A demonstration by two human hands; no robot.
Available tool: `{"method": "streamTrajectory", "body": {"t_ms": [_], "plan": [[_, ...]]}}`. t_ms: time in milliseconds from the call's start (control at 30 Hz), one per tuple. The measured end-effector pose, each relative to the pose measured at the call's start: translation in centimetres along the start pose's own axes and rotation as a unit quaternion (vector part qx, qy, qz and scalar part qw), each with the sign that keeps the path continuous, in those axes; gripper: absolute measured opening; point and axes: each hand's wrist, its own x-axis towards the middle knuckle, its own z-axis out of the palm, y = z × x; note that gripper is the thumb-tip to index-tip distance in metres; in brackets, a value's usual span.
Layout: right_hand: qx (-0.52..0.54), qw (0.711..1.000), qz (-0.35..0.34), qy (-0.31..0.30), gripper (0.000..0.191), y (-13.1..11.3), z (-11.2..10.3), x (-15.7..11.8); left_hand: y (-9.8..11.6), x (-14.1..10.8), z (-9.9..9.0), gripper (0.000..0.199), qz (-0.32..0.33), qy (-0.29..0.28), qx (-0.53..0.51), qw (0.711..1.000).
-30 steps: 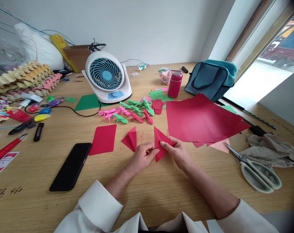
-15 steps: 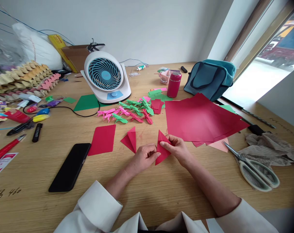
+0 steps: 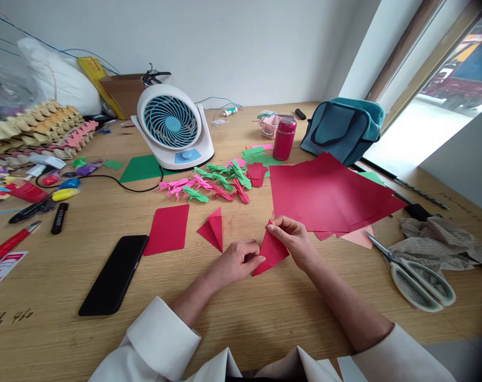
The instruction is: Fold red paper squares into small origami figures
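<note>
Between my two hands is a folded piece of red paper, pointed at the top and wider below. My left hand pinches its lower left edge between thumb and fingers. At the upper tip, my right hand grips it with thumb and forefinger. Another folded red paper piece, kite-like with a raised crease, lies on the table just left of my hands. Further left is a flat red paper sheet. Beyond my hands lies a cluster of small folded paper figures in pink, green and red.
A black phone lies at the left and scissors at the right, beside a crumpled cloth. Large red sheets spread before a teal bag. Behind stand a white fan and a red flask.
My right hand has shifted its pinch up to the paper's tip. The held paper has tilted right and moved slightly down, its left flap no longer showing.
</note>
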Motion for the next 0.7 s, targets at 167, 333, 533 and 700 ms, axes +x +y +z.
{"method": "streamTrajectory", "body": {"t_ms": [167,333,533,700], "plan": [[-0.01,1.0,-0.005,0.013,0.034,0.0,-0.4,-0.1,0.5,0.0,-0.3,0.031,-0.012,-0.036,0.0,0.999],[-0.018,0.999,0.027,-0.04,0.033,-0.3,0.0,-0.2,-0.2,0.2,0.0,0.033,-0.058,0.037,-0.031,0.997],[-0.008,0.994,0.079,-0.08,0.036,0.8,0.2,0.0,-1.0,0.6,0.4,0.035,-0.068,0.102,-0.097,0.988],[-0.021,0.995,0.072,-0.065,0.038,0.5,0.1,0.0,-0.9,0.6,0.3,0.036,-0.069,0.095,-0.099,0.988]]}}
